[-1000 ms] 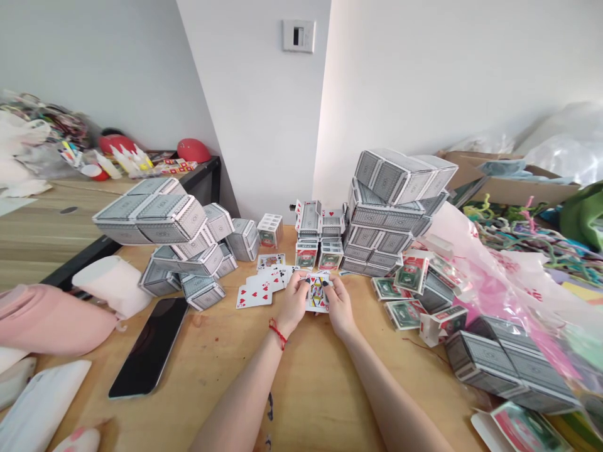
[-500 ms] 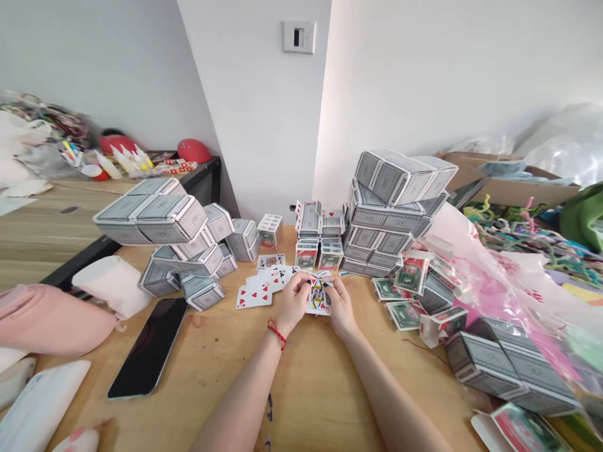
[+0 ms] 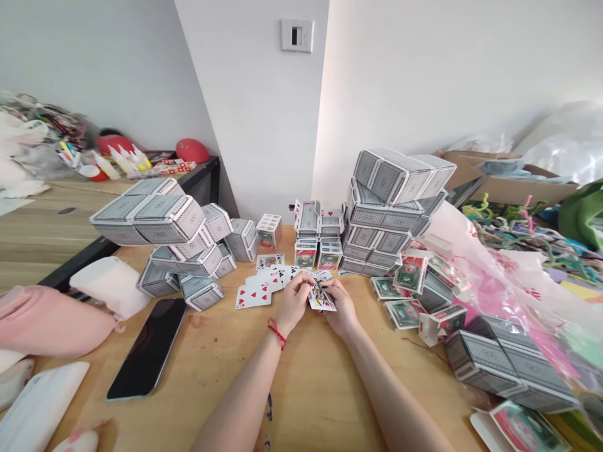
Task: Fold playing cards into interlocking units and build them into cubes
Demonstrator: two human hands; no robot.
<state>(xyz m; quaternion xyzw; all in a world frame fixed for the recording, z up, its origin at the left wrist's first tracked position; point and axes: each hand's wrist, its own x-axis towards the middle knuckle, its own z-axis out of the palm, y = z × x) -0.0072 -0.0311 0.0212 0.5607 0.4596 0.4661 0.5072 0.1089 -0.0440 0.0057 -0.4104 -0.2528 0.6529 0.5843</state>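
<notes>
Between both hands is a face-up playing card [image 3: 323, 301] with a court figure. My left hand [image 3: 293, 304], a red string at its wrist, pinches the card's left side. My right hand [image 3: 340, 305] grips its right side, with the fingers curled; whether more cards lie beneath is hard to see. Just beyond and to the left, loose playing cards [image 3: 254, 296] lie face up and overlap on the table, several hearts among them. A king-like card [image 3: 270, 262] rests behind these. Small card boxes [image 3: 306, 254] stand behind my hands.
Folded-card blocks are stacked tall at right [image 3: 381, 213] and at left [image 3: 164, 220]. A black phone [image 3: 147, 348] lies on the wooden table [image 3: 311, 383]. Green and red card boxes [image 3: 406, 314] and pink plastic [image 3: 499, 276] crowd the right side.
The court card has turned and tilted between my hands, its lower edge shifting slightly right. My right fingers have curled further over it. The stacks and loose cards stay put.
</notes>
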